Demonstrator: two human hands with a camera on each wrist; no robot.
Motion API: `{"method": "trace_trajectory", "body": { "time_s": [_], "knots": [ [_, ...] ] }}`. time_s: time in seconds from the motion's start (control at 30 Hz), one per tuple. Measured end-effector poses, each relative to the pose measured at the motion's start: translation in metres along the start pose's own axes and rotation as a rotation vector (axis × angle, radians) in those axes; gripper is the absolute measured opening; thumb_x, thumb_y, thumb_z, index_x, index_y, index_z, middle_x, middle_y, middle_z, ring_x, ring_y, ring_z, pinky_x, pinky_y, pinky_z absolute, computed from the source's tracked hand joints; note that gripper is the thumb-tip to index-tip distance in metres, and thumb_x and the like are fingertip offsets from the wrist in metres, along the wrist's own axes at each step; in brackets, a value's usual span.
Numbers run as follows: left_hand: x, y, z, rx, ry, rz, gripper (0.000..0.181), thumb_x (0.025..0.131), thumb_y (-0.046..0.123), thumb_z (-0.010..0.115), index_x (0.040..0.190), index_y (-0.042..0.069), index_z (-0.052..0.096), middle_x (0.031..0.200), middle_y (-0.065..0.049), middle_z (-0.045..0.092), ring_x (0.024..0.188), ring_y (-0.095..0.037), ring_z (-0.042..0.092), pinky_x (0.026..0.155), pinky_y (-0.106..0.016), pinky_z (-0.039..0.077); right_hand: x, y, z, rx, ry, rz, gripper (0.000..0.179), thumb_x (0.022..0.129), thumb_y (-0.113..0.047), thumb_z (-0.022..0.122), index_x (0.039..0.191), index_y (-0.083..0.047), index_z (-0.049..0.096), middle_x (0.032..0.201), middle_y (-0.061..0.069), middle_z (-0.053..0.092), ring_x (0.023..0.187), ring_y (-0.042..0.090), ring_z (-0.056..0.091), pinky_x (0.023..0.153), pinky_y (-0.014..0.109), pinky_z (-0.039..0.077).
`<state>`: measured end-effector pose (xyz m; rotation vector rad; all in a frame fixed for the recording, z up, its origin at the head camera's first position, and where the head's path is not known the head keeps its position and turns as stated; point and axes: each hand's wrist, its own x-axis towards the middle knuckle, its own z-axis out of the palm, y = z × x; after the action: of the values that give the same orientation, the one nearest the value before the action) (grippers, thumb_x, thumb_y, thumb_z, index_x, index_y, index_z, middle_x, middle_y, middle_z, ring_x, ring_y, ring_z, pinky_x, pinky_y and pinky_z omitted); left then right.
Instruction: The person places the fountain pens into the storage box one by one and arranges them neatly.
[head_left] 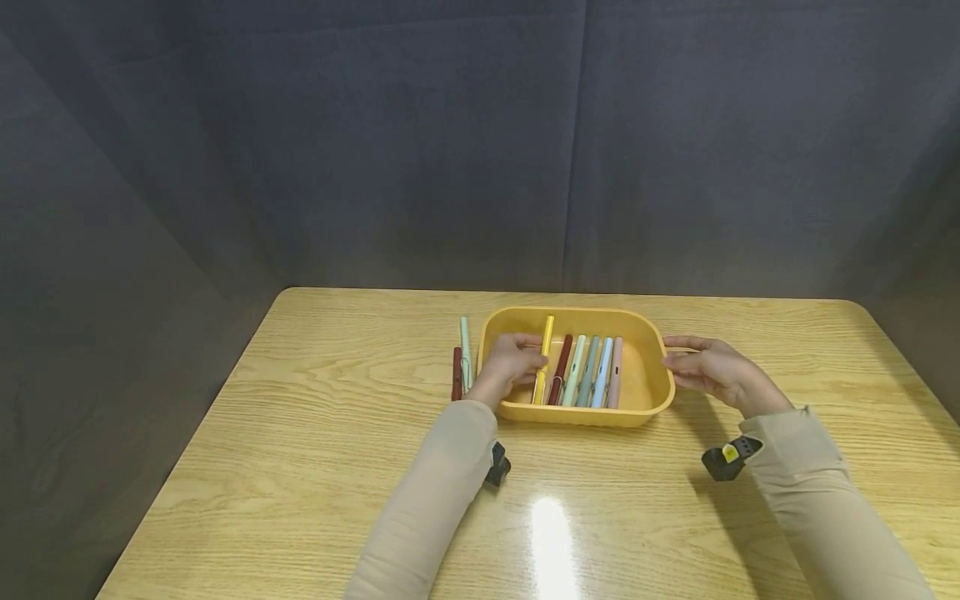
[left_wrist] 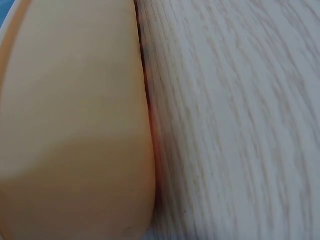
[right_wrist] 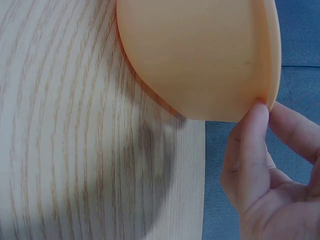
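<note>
An orange-yellow tray [head_left: 585,417] sits on the table with a row of capped pens in it. My left hand [head_left: 513,364] reaches over its left side and pinches a yellow pen [head_left: 549,332], the leftmost of the row. Right of it lie a dark red pen [head_left: 564,354], a pale green pen [head_left: 577,357], a teal pen [head_left: 588,367], a light blue pen [head_left: 603,367] and a pink pen [head_left: 617,367]. At the tray's right end my right hand [head_left: 712,371] grips the rim between thumb and finger. Only the tray's outer wall [left_wrist: 75,110] shows in the left wrist view.
Outside the tray, on its left, a mint green pen [head_left: 465,337] and a dark red pen [head_left: 457,367] lie on the wooden table [head_left: 315,433]. A dark curtain [head_left: 420,167] hangs behind the table's far edge.
</note>
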<state>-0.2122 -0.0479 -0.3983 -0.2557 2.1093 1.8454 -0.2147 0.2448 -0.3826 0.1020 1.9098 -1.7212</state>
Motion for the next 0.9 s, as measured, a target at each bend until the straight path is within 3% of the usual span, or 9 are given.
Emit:
{"method": "trace_trajectory", "body": {
  "time_s": [0.2,0.43,0.7,0.9],
  "knots": [
    [0.0025,-0.0018,0.0013,0.037,0.010,-0.020,0.039,0.086,-0.003,0.063,0.124,0.000,0.060,0.109,-0.018,0.067,0.071,-0.011,0.056,0.069,-0.025,0.059,0.0001,0.0000,0.0005,-0.015,0.006,0.004,0.043,0.094,-0.005,0.056,0.133,-0.004,0.037,0.078,-0.013,0.068,0.072,-0.001,0.065,0.069,0.014,0.058],
    [0.0026,-0.0011,0.0055,0.060,0.002,-0.042,0.039,0.084,-0.004,0.063,0.124,-0.003,0.059,0.108,-0.017,0.066,0.070,-0.011,0.055,0.067,-0.026,0.060,-0.0011,-0.0012,0.0002,0.001,0.003,-0.004,0.028,0.093,-0.004,0.057,0.117,-0.014,0.045,0.079,-0.013,0.068,0.072,-0.001,0.065,0.070,0.014,0.058],
    [0.0018,0.0005,0.0080,0.059,0.004,-0.052,0.042,0.081,-0.007,0.062,0.123,-0.004,0.059,0.098,-0.013,0.064,0.068,-0.012,0.055,0.068,-0.029,0.061,-0.0026,-0.0023,-0.0010,0.011,-0.005,-0.012,0.025,0.093,-0.004,0.057,0.113,-0.015,0.047,0.079,-0.012,0.069,0.073,-0.001,0.066,0.070,0.014,0.058],
    [-0.0004,-0.0005,0.0101,0.094,0.010,-0.056,0.038,0.083,-0.005,0.063,0.121,-0.004,0.060,0.097,-0.011,0.063,0.069,-0.013,0.055,0.066,-0.028,0.061,-0.0021,-0.0016,-0.0004,0.011,-0.012,-0.004,0.029,0.093,-0.004,0.057,0.118,-0.014,0.046,0.080,-0.012,0.068,0.074,0.000,0.065,0.071,0.015,0.058]
  ]
}}
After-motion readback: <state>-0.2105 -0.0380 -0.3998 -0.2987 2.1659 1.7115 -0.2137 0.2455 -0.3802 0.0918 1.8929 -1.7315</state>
